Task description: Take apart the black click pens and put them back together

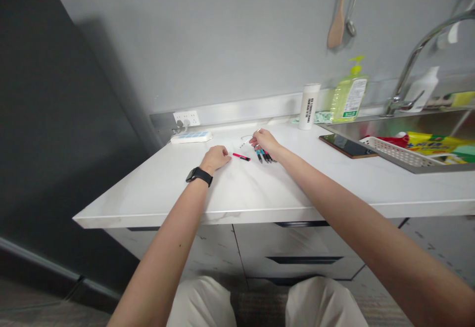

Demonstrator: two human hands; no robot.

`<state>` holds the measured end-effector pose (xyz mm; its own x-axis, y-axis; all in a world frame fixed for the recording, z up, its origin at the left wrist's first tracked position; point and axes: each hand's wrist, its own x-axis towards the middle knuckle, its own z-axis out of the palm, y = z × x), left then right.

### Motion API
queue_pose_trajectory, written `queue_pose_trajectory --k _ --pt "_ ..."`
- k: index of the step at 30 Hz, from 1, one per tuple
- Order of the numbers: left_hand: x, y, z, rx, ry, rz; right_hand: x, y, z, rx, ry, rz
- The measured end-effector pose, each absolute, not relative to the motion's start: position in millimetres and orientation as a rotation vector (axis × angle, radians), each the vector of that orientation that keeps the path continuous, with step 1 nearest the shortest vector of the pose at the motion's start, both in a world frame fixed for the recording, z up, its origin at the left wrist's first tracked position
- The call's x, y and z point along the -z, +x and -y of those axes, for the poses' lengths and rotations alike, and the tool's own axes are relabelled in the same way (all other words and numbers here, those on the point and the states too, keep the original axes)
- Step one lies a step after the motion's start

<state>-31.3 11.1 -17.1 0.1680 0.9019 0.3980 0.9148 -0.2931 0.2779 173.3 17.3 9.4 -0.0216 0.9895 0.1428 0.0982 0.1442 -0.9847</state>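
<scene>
My left hand (pixel 216 158), with a black watch (pixel 199 175) on its wrist, rests on the white countertop (pixel 156 188). Its fingers are curled in, and nothing shows in them. Just right of it lies a red and black pen (pixel 241 157), apart from the fingertips. Above a group of several pens with dark tips and blue or red barrels (pixel 264 156) is my right hand (pixel 265 141), its thumb and fingers closed together. What they pinch is too small to make out. A thin whitish piece (pixel 244 143) lies left of these fingers; whether they touch it is unclear.
At the back left lie a power strip (pixel 191 137) and a wall socket (pixel 186 117). To the right stand a white cylinder (pixel 309 106), a yellow-green soap bottle (pixel 349 94) and a phone-like dark slab (pixel 347 146), beside the sink (pixel 426 169) with a white basket (pixel 399 153).
</scene>
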Motion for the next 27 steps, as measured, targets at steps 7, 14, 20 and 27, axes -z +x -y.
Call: queue_pose_trajectory --k 7,14,20,27 --pt "7.5 -19.0 -3.1 0.929 -2.362 1.787 -10.7 172.7 -13.9 -1.053 -1.175 1.387" --pt "-3.0 -6.9 6.9 1.128 -2.538 1.492 -9.5 171.9 -14.1 -1.073 -1.145 1.407" --pt "-2.1 -6.1 9.2 1.082 -2.629 1.464 -6.0 169.5 -17.3 -1.116 -1.064 1.475" --pt "-3.3 -5.9 9.9 1.078 -2.63 1.46 -7.6 168.4 -15.5 -1.085 -1.087 1.492"
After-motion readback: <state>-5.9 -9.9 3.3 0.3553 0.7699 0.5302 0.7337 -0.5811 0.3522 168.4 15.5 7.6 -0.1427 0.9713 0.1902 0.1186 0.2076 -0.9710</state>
